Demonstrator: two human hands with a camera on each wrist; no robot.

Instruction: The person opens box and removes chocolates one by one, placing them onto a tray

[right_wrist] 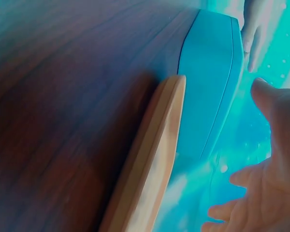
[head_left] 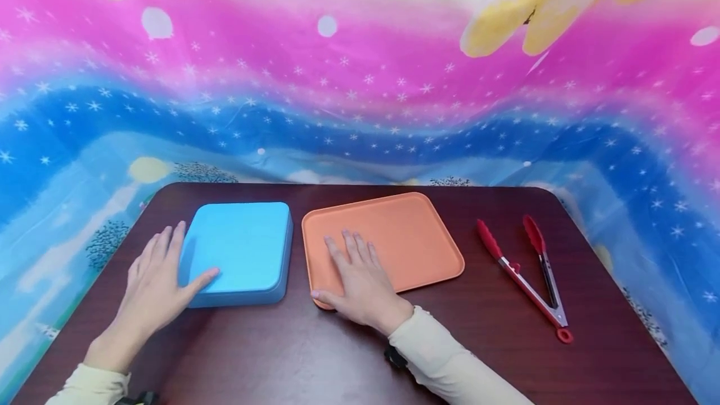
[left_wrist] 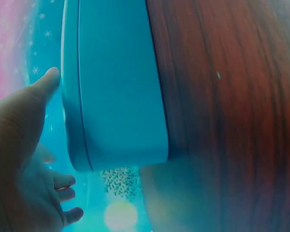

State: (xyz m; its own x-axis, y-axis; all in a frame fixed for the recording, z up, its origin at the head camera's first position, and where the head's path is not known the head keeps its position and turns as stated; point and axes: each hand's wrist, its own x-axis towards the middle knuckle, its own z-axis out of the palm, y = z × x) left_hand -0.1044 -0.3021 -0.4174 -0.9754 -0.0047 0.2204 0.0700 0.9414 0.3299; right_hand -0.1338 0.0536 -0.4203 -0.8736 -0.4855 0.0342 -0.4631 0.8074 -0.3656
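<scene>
A blue square box (head_left: 239,245) with a closed lid stands on the left of the table. My left hand (head_left: 152,286) is at its left side, fingers spread. In the left wrist view the thumb (left_wrist: 49,82) lies close to the lid's edge; I cannot tell whether it touches. An orange rectangular tray (head_left: 402,242) lies to the right of the box, slightly turned. My right hand (head_left: 362,283) is over the tray's left part, fingers extended. The right wrist view shows that hand (right_wrist: 275,164) apart from the tray's rim (right_wrist: 159,140), holding nothing.
Red-tipped metal tongs (head_left: 531,286) lie spread apart on the right of the dark wooden table (head_left: 292,361). A colourful printed cloth (head_left: 360,92) hangs behind the table and along both its sides.
</scene>
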